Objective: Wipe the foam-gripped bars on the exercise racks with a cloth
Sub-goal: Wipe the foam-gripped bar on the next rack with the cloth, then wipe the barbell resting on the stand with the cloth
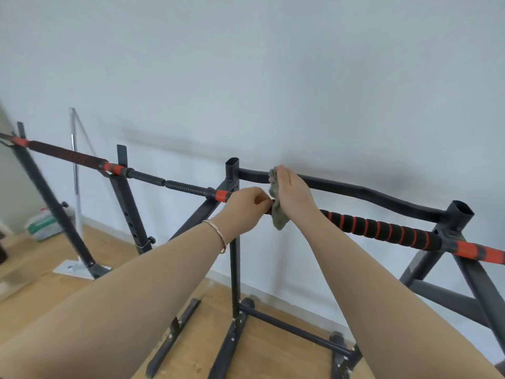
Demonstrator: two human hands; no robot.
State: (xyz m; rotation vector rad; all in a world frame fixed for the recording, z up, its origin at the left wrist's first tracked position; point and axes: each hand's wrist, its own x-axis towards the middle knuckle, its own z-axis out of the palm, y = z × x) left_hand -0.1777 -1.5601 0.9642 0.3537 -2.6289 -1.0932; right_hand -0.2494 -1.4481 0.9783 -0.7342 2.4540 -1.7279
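Standing racks: two dark steel frames on the wood floor by the wall. The near rack [234, 255] is right under my view and the far rack [128, 203] is off to the left.
Long bar [188, 188]: lies across both racks, running left to right. I judge it stiff and heavy enough to stay put under a wipe.
Foam grip [382, 228]: a black sleeve with a red spiral, on the bar just right of the hands. It looks soft and grabby, so I expect the rag to drag rather than glide (short strokes, firm squeeze).
Left hand [246, 206]: fingers curled round the long bar just left of the rag, steadying it.
Right hand [293, 192]: fingers straight, pressing the rag against the bar. The thumb is hidden, so I cannot tell whether it pinches.
Cloth [278, 218]: a small grey-green rag, limp and light, draped at the bar between the hands with its tail hanging below. Best taken wrapped round the bar.
Bracelet [218, 234]: a thin band on the left wrist.
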